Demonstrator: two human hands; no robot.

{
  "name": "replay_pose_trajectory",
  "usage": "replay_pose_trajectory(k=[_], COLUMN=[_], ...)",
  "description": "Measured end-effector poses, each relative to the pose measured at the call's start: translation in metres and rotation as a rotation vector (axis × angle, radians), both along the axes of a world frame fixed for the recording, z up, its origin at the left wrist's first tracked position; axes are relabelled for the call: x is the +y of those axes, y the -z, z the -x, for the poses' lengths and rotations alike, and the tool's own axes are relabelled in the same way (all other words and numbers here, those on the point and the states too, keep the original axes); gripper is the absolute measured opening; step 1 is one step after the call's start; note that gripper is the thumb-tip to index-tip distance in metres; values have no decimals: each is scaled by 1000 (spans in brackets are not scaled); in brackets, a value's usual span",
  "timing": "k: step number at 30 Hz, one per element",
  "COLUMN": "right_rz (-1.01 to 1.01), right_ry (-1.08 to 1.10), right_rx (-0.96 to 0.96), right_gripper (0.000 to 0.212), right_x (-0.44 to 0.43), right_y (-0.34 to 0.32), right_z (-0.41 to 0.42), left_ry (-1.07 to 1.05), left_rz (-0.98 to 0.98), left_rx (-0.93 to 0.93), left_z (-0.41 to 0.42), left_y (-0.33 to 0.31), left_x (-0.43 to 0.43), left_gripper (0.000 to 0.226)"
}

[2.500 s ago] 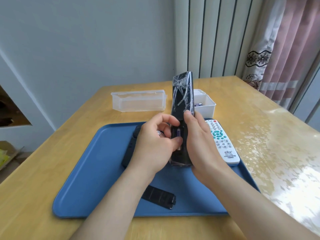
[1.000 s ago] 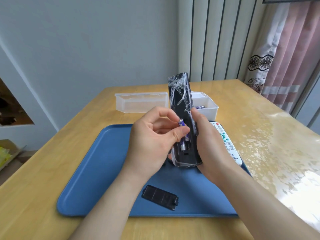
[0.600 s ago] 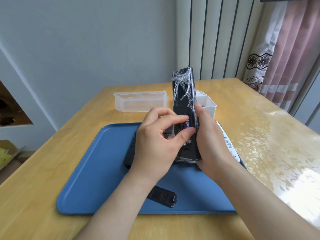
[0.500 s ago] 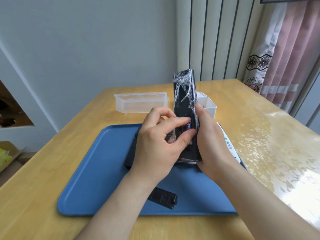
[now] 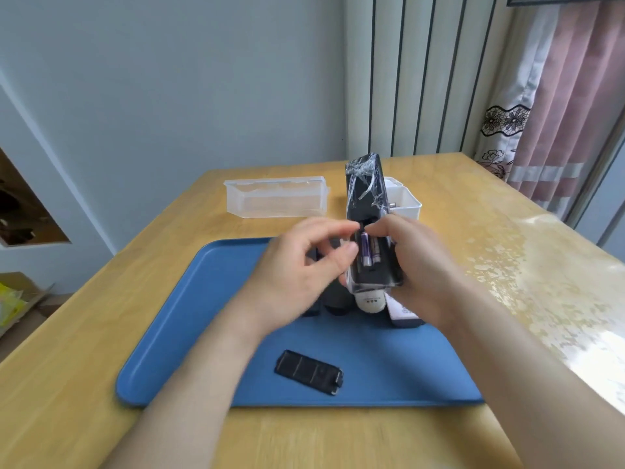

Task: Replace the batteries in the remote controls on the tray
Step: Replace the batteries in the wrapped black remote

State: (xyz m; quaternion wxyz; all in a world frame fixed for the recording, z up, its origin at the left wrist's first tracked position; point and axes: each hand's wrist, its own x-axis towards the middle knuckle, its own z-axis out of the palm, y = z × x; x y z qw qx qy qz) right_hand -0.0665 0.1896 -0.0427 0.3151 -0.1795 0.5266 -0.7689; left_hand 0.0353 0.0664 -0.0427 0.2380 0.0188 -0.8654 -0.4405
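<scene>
The black remote (image 5: 363,206), light and stiff but slick in its film (image 5: 365,170) by my guess, stands upright in my right hand (image 5: 422,265), gripped low by its sides as I'd advise, batteries (image 5: 365,248) bared beside my left hand (image 5: 304,265), whose curled, blurred fingers may hold nothing, though I cannot tell.

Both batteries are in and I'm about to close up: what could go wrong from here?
1. The compartment is open and the right hand holds the black remote tilted above the tray. The purple battery could slip out before the cover goes on.
2. The loose plastic film around the remote may catch under the cover.
3. The left hand is blurred at the compartment, and battery polarity cannot be checked here.
</scene>
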Motion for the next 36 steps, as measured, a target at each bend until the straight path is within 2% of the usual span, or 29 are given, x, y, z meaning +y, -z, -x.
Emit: replay_pose_trajectory(k=[1, 3, 5, 7, 12, 14, 15, 17, 18, 19, 20, 21, 22, 24, 26, 29, 31, 33, 36], right_rz=[5, -20, -71, -106, -131, -129, -123, -96, -76, -56, -35, -13, 8, 35, 51, 81, 52, -3, -25], right_ry=[-35, -81, -96, -93, -76, -57, -49, -46, -69, -97, -115, -126, -127, -97, -66, -24, 27, 77, 116], right_rx=[12, 61, 110, 135, 158, 120, 88, 6, -35, -65, -79, -89, -95, -99, -113, -123, -77, 22, 126], right_gripper=[14, 18, 24, 25, 23, 22, 21, 13, 15, 21, 26, 31, 35, 43, 46, 37, 30, 26, 20], right_x=[2, 4, 2, -1, -5, -7, -7, -6, -6, -6, -7, -9, -12, -16, -17, -15, -13, -12, -13], right_y=[-2, -2, 3, 6, 14, 16, 16, 14, 14, 13, 14, 14, 15, 16, 16, 16, 16, 16, 18], right_z=[0, 0, -2, -3, -5, -6, -7, -7, -8, -9, -9, -10, -11, -13, -15, -15, -14, -14, -13], left_ry=[43, 145, 218, 235, 257, 272, 287, 299, 261, 195, 110, 12, -100, -276, -382, -415, -326, -205, -138], left_rz=[-36, 49, 281, 516, 630, 598, 488, 91, -130, -299, -374, -341, -212, 194, 529, 779, 755, 611, 385], left_rx=[-63, -288, -586, -768, -844, -827, -772, -523, -372, -232, -107, 4, 109, 256, 248, 124, -11, -90, -49], left_z=[-7, -21, -28, -24, -16, -19, -22, -25, -24, -22, -19, -15, -11, -5, -3, -3, -4, -4, -2], left_y=[-7, -17, -19, -13, 0, -4, -7, -16, -21, -23, -23, -20, -15, -2, 5, 3, 1, 2, 4], left_x=[-8, -17, -17, -11, 1, -1, -2, -3, -3, -2, 1, 4, 4, 1, 1, 12, 21, 22, 19], left_gripper=[14, 16, 20, 26, 20, 18, 17, 14, 10, 6, 4, 3, 6, 8, 16, 38, 55, 65, 50])
